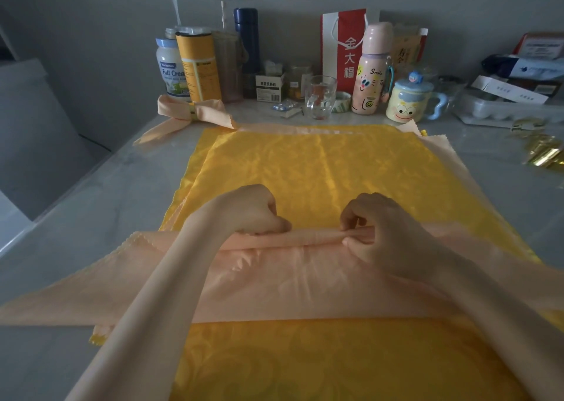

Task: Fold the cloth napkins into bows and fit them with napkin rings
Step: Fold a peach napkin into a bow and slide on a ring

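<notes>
Napkin [305, 281], peach, flat over yellow stack [320, 168] on the tabletop [91, 217], my left hand [253, 211] and right hand [387, 233] each pinching its rolled far edge; I'd keep that fold straight and tight, like the ringed bow [209, 111] beyond.

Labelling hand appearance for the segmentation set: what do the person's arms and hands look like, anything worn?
The left hand and right hand are bare, with no gloves. Both forearms are uncovered to the frame edge: no sleeve, watch or bracelet shows. No ring is seen on the visible parts of the fingers.
</notes>
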A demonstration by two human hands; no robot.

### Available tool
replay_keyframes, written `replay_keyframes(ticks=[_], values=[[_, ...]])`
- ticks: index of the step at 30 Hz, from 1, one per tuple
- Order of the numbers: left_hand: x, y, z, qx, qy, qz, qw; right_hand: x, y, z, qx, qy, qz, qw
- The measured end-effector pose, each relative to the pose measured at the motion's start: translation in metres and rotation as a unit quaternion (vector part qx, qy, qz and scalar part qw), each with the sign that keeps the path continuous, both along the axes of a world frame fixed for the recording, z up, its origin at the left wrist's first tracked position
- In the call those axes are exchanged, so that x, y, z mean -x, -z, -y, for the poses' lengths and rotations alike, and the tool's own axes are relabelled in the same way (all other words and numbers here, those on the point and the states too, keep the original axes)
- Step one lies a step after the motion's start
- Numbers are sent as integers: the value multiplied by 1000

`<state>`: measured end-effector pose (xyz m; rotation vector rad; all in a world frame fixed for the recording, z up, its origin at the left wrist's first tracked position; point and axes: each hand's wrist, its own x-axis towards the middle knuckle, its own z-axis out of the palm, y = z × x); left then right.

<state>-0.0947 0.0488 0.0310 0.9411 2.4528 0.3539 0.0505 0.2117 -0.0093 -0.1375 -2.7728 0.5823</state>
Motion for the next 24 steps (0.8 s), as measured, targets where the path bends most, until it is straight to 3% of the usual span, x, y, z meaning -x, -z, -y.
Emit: replay_keyframes(ticks=[6,9,15,20,24], values=[[-3,-4,2,34,-3,74,997,-4,-7,8,21,-24,91,995],[-6,0,-1,65,5,47,997,2,-1,11,22,12,59,998],[-5,3,-5,91,5,29,995,18,11,18,-66,56,3,996],[-11,-1,-6,84,22,13,996,18,19,31,-65,-38,83,994],[-14,-6,-2,62,53,-12,997,17,20,28,-61,-45,104,992]])
